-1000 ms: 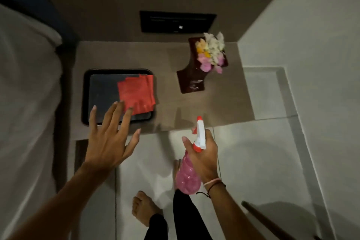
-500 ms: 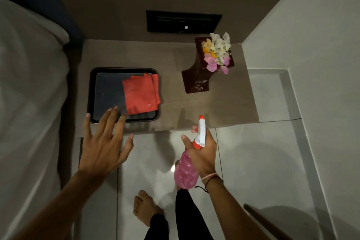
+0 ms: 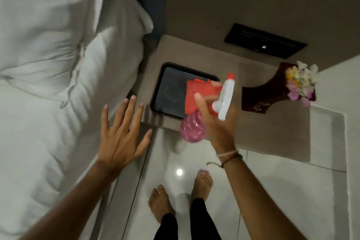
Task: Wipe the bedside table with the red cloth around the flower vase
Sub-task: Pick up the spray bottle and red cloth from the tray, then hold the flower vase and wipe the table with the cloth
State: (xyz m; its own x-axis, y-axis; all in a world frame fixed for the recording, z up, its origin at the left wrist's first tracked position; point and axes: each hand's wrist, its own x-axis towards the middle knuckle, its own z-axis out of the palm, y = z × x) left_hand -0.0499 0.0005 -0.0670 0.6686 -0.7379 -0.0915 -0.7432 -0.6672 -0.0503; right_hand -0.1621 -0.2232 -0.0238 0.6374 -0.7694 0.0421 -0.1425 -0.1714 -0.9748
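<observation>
— What can't you make out?

— My right hand (image 3: 218,122) and the spray bottle (image 3: 224,101) are smeared by motion; together they cover the right part of the red cloth (image 3: 196,95) and the near right corner of the black tray (image 3: 167,87).

— Anything cut off?

— Both my forearms run out at the bottom edge; the white bedding (image 3: 48,64) is cropped at the left and top; the flowers (image 3: 301,82) in the dark vase (image 3: 268,93) are too soft to identify.

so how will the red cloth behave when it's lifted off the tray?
Probably floppy: the cloth lies flat in folded layers on the tray, so it may unfold and drape when pinched. Likely light, and unlikely to slide far. The right hand hides part of it.
</observation>
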